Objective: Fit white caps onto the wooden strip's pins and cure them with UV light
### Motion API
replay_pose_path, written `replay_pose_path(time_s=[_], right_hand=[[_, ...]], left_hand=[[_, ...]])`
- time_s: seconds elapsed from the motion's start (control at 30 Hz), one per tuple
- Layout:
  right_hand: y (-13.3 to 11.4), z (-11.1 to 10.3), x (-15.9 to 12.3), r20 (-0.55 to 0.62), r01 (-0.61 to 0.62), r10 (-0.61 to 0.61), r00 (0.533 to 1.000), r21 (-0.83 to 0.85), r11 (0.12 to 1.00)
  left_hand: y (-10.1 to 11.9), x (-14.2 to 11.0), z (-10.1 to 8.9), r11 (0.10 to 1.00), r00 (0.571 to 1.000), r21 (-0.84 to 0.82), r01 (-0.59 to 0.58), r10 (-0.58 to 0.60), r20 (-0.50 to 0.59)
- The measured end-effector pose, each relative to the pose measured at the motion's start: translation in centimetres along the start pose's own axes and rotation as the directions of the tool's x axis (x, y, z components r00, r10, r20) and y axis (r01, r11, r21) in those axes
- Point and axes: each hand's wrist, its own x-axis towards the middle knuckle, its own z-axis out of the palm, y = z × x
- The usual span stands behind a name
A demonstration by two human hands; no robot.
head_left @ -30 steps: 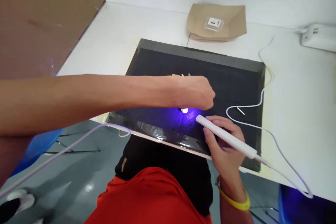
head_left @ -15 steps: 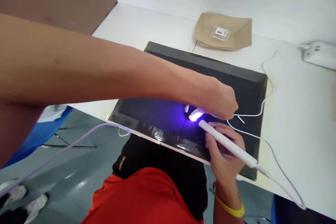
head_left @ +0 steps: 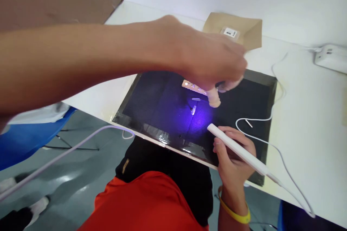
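My left hand (head_left: 217, 61) reaches in from the left and hangs over the black mat (head_left: 162, 112), back upward. Its thumb points down, apart from the curled fingers, which are partly hidden and blurred. A peach-coloured strip with several shiny dots (head_left: 192, 86) shows beside the thumb; its right end is hidden, and I cannot tell whether the hand touches it. My right hand (head_left: 234, 151) is closed around a white stick-shaped lamp (head_left: 238, 150), which casts violet light on the mat. In that light lie a small whitish piece (head_left: 193, 110) and a thin translucent sliver (head_left: 196, 99).
A short metal rod (head_left: 248, 123) and a white cable (head_left: 282, 157) lie at the mat's right. Behind the mat stands a brown paper tray (head_left: 251, 36) holding a small labelled case. A white power strip (head_left: 330, 57) sits at the far right. A blue chair (head_left: 40, 140) is at left.
My left hand has risen and moved back from the lamp's light, uncovering the dotted strip and small pieces on the mat. My right hand and the lamp have hardly moved.
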Motion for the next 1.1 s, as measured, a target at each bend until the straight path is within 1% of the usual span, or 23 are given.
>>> replay_pose_path(time_s=[0.13, 0.2, 0.23, 0.3, 0.37, 0.47, 0.57, 0.63, 0.73, 0.83, 0.93, 1.1], right_hand=[[-0.3, 0.1, 0.1, -0.009, -0.008, 0.008, 1.000, 0.030, 1.000], [-0.6, 0.1, 0.2, -0.007, -0.029, 0.029, 1.000, 0.051, 0.998], [-0.8, 0.1, 0.3, 0.000, -0.040, 0.040, 0.999, 0.064, 0.997], [-1.2, -0.1, 0.6, 0.021, -0.058, 0.057, 0.998, 0.090, 0.994], [-1.6, -0.4, 1.3, 0.043, -0.064, 0.060, 0.997, 0.106, 0.992], [-2.3, -1.0, 2.9, 0.076, -0.053, 0.048, 0.996, 0.074, 0.996], [-2.8, -1.5, 5.3, 0.157, -0.032, 0.031, 0.987, 0.003, 0.999], [-3.1, -1.8, 7.0, 0.224, -0.012, 0.022, 0.974, -0.046, 0.999], [-3.3, -2.1, 9.3, 0.281, -0.002, 0.030, 0.959, -0.097, 0.995], [-3.3, -2.2, 11.0, 0.316, 0.004, 0.034, 0.948, -0.120, 0.993], [-2.9, -2.1, 11.7, 0.338, 0.014, 0.030, 0.941, -0.127, 0.992], [-2.1, -1.9, 11.5, 0.344, -0.012, 0.045, 0.938, -0.098, 0.995]], left_hand=[[-1.4, -5.6, 1.6, 0.997, 0.997, -0.034, 0.072, -0.073, -0.029], [-1.9, -7.9, 2.6, 0.993, 0.997, -0.083, 0.082, -0.082, 0.000], [-2.3, -8.7, 3.1, 0.991, 0.998, -0.125, 0.058, -0.052, 0.047], [-3.0, -9.9, 4.1, 0.976, 0.984, -0.217, -0.001, 0.039, 0.173], [-3.5, -10.8, 5.2, 0.959, 0.981, -0.280, 0.041, 0.015, 0.196], [-3.7, -11.7, 7.2, 0.934, 0.988, -0.346, 0.085, -0.033, 0.151], [-3.4, -12.0, 9.1, 0.931, 0.996, -0.352, 0.094, -0.091, 0.026], [-3.2, -11.8, 10.1, 0.951, 0.991, -0.295, 0.094, -0.117, -0.061], [-3.1, -11.0, 10.9, 0.983, 0.981, -0.171, 0.069, -0.099, -0.169], [-2.9, -10.0, 11.2, 0.995, 0.963, -0.095, 0.025, -0.049, -0.264], [-2.6, -9.0, 11.4, 0.999, 0.956, -0.043, -0.003, -0.010, -0.294], [-2.2, -8.2, 11.6, 0.999, 0.971, -0.035, 0.001, -0.009, -0.240]])
